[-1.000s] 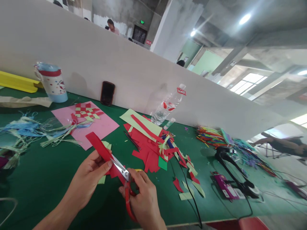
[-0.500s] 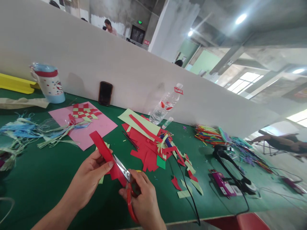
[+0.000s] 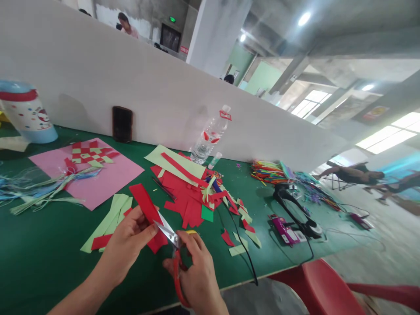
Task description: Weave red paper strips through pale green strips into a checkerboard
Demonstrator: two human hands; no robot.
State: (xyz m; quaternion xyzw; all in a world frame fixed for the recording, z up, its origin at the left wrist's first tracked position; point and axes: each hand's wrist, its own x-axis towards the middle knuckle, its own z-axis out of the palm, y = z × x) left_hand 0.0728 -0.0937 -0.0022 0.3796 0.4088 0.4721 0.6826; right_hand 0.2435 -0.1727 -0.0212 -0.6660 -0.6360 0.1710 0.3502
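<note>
My left hand (image 3: 128, 238) pinches a red paper strip (image 3: 143, 202) between thumb and fingers, its far end sticking up at a slant. Scissors with red handles (image 3: 177, 275) are in my right hand (image 3: 200, 267), fingers through the loops. Their blades (image 3: 169, 229) stand apart at the strip's lower end, close to my left thumb. Beneath my hands lies more red paper (image 3: 158, 241), partly hidden. Pale green strips (image 3: 111, 218) and a short red strip (image 3: 101, 242) rest left of my left hand.
Red paper pieces (image 3: 188, 197) and a pale green sheet (image 3: 157, 153) are heaped beyond my hands. A plastic bottle (image 3: 208, 140), phone (image 3: 122, 124) and cup (image 3: 29, 113) stand along the partition. A black cable (image 3: 244, 249) crosses the table's front edge; a red chair (image 3: 328, 284) is at right.
The view has turned to the right, bringing the red chair further in. The scissor blades have opened wider, and the strip no longer runs on past them toward my right hand.
</note>
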